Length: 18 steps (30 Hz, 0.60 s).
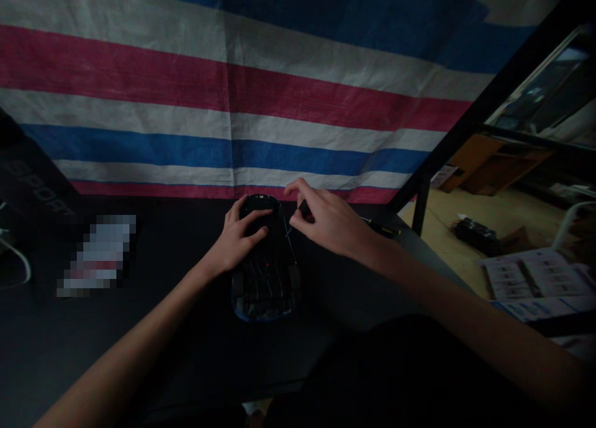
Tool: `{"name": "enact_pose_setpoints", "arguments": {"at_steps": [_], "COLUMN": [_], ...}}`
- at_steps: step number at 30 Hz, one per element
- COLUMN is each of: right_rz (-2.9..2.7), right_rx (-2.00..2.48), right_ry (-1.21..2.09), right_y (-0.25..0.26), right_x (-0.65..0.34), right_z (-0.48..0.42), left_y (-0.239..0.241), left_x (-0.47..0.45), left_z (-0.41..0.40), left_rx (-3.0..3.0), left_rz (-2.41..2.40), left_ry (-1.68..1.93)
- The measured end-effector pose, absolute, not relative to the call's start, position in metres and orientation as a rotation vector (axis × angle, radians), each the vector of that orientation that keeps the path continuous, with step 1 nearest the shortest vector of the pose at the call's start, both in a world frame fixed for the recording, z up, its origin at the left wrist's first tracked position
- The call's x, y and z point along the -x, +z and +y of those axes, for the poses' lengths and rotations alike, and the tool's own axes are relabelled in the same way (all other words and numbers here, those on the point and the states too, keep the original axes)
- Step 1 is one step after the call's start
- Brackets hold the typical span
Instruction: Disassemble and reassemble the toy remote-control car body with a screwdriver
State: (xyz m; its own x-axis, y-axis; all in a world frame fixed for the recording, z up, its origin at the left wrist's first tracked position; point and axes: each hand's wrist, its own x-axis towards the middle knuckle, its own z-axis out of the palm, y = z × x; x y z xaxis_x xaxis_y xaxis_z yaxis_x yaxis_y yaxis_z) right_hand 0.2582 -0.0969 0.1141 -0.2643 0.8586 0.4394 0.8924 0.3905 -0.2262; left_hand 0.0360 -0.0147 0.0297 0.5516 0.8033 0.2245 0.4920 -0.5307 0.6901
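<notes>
A dark toy car (pixel 266 285) with a blue edge lies on the black table, its underside and wheels facing up and a small red dot showing in its middle. My left hand (pixel 239 238) grips the far half of the car, thumb and forefinger across its underside and the other fingers along its left side. Just right of the car, my right hand (pixel 321 220) is closed around the dark handle of a screwdriver (pixel 304 208), its index finger raised. A thin shaft points down toward the car's right edge; whether the tip touches is too dark to tell.
A black and yellow tool (pixel 384 228) lies on the table (pixel 186 347) beyond my right wrist. At left are a blurred-out flat item (pixel 100 254) and a dark box (pixel 37 186) lettered SPORT. A striped sheet (pixel 261 92) hangs behind; cartons (pixel 498 164) stand at right.
</notes>
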Motion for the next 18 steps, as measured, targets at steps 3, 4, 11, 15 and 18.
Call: {"name": "enact_pose_setpoints", "arguments": {"at_steps": [3,4,11,15,18], "right_rz": [-2.179,-2.175,-2.192,-2.192,-2.208], "right_rx": [1.567,1.565,1.481,1.454,1.504], "right_ry": [-0.081,-0.058,0.059,-0.018,-0.032], "right_y": [0.1147,0.1149,0.1183,0.1186,0.1191], "right_x": [-0.2593,-0.2601,-0.2615,-0.2615,-0.2624], "right_z": [-0.0972,-0.0970,-0.0964,-0.0979,-0.0987], "left_y": [0.0290,0.0283,0.0251,0.0258,0.0262], "left_x": [-0.0362,-0.0362,-0.0358,-0.0358,-0.0356], "left_z": [-0.0145,-0.0142,-0.0119,-0.0124,-0.0128], "left_rx": [-2.226,-2.229,-2.226,-2.231,-2.234], "left_rz": [1.040,1.036,1.025,1.031,1.020], "left_ry": [0.718,0.721,0.727,0.732,0.732]}}
